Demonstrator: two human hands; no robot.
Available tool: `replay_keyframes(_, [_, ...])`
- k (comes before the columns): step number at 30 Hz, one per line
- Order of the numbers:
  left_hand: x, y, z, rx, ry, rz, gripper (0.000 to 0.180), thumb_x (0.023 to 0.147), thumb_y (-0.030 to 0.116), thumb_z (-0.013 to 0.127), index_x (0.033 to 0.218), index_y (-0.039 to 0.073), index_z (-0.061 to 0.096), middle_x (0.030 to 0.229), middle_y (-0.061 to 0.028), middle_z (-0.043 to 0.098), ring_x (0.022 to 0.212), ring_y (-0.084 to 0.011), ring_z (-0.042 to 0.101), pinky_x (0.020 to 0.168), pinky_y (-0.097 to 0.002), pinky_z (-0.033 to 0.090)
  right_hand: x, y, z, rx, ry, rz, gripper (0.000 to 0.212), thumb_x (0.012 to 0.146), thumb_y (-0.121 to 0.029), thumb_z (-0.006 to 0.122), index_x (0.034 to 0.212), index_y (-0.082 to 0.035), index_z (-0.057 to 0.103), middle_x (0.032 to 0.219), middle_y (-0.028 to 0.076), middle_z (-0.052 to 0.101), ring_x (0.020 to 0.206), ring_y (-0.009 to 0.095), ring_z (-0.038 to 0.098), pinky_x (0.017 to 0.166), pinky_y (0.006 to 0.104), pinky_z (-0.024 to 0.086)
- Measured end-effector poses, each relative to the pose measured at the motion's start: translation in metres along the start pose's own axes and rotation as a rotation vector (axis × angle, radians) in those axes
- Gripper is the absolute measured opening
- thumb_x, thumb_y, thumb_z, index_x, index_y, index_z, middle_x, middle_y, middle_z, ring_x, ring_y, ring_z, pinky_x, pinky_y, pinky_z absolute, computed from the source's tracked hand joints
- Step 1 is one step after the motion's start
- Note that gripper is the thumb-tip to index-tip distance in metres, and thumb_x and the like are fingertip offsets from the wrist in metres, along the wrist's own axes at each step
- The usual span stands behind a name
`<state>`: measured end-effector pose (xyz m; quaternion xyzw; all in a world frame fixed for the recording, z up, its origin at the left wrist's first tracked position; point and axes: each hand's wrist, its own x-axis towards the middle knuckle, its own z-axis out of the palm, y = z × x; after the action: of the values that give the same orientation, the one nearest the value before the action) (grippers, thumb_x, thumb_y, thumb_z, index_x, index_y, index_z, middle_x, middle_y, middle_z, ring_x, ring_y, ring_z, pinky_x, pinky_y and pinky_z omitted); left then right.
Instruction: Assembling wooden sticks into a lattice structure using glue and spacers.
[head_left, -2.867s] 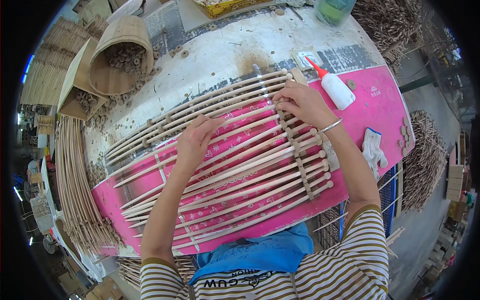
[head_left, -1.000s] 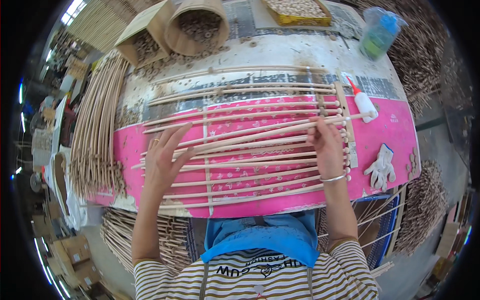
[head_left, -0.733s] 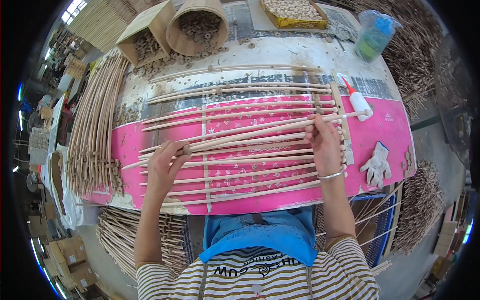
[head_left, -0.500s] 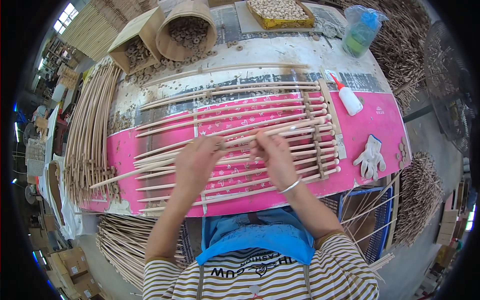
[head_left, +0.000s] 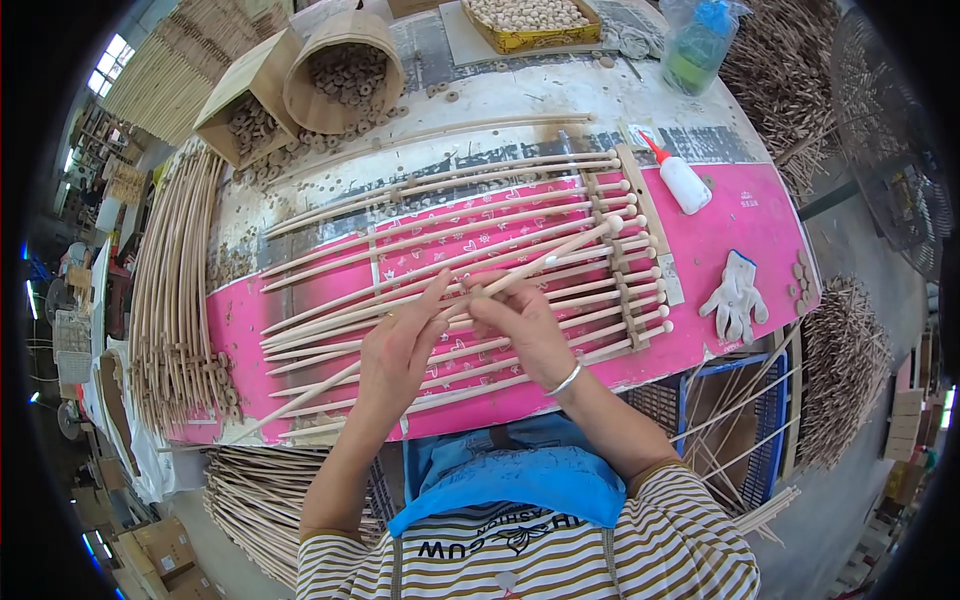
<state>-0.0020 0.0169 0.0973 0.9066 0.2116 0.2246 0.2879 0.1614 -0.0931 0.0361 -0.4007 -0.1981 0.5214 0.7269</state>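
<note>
A pale wooden stick with a round knob at one end point(head_left: 565, 253) slants across my front, knob toward the upper right. My right hand point(head_left: 527, 330) pinches it between thumb and fingers near its middle. Left of that, my left hand point(head_left: 398, 350) is closed around the same stick, its fingertips close to the right hand's. Whether a small piece sits between the fingertips cannot be made out. Beneath the hands, several similar knobbed sticks point(head_left: 470, 213) lie side by side, knobs to the right, across a notched wooden rack point(head_left: 628, 290).
A glue bottle with red tip point(head_left: 685, 186) and a white glove point(head_left: 737, 300) lie right on the pink sheet point(head_left: 735, 215). Small wooden rings fill a round wooden tub point(head_left: 300, 85) and a wooden box point(head_left: 212, 128). Ringed sticks point(head_left: 165, 290) are stacked left; a yellow tray point(head_left: 530, 40) holds beads.
The held stick has tilted more steeply: its left end has swung down toward the table's near edge. My hands have moved closer together, the right one shifting left and down.
</note>
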Motion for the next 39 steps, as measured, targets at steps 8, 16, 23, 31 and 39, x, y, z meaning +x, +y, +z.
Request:
replay_keyframes(8, [-0.014,-0.007,-0.024,-0.180,-0.099,-0.186,0.042,0.100,-0.001,0.065,0.141,0.005,0.068,0.093,-0.0103,0.073,0.087,-0.0183,0.072,0.078,-0.0294,0.054,0.002,-0.032,-0.037,-0.110,0.075,-0.098,0.031,0.100,-0.019,0.078,0.124,0.000,0.072,0.091,0.005,0.075,0.073,0.007,0.065,0.067,0.0234,0.054])
replay_keyframes(16, [-0.006,-0.002,-0.023,-0.170,-0.095,-0.156,0.033,0.098,0.001,0.068,0.130,0.004,0.073,0.101,-0.0143,0.073,0.091,-0.0279,0.070,0.079,-0.0355,0.054,-0.002,-0.044,-0.031,-0.084,0.076,-0.132,0.036,0.100,-0.020,0.078,0.128,-0.002,0.068,0.087,0.000,0.069,0.071,0.006,0.060,0.062,0.0220,0.050])
replay_keyframes(23, [-0.004,-0.007,-0.020,-0.144,-0.093,-0.138,0.034,0.097,0.000,0.068,0.130,0.003,0.074,0.098,-0.0141,0.071,0.088,-0.0275,0.069,0.078,-0.0346,0.053,-0.007,-0.048,-0.050,-0.250,0.099,0.007,0.034,0.101,-0.017,0.074,0.130,-0.001,0.067,0.090,0.002,0.070,0.078,0.008,0.064,0.070,0.0242,0.053])
replay_keyframes(31, [-0.001,-0.012,-0.014,-0.162,-0.121,-0.140,0.033,0.097,0.000,0.068,0.129,0.003,0.074,0.097,-0.0139,0.070,0.087,-0.0268,0.068,0.078,-0.0340,0.053,-0.010,-0.046,-0.056,-0.258,0.209,-0.012,0.029,0.102,-0.016,0.074,0.127,-0.003,0.067,0.086,-0.002,0.068,0.071,0.005,0.060,0.061,0.0204,0.049])
replay_keyframes(39, [0.004,-0.013,-0.011,-0.145,-0.145,-0.147,0.031,0.097,0.001,0.068,0.127,0.004,0.075,0.099,-0.0143,0.072,0.089,-0.0275,0.069,0.080,-0.0350,0.053,-0.012,-0.051,-0.050,-0.191,0.225,-0.050,0.023,0.100,-0.024,0.077,0.109,-0.004,0.072,0.080,-0.002,0.067,0.065,0.003,0.059,0.056,0.0197,0.046])
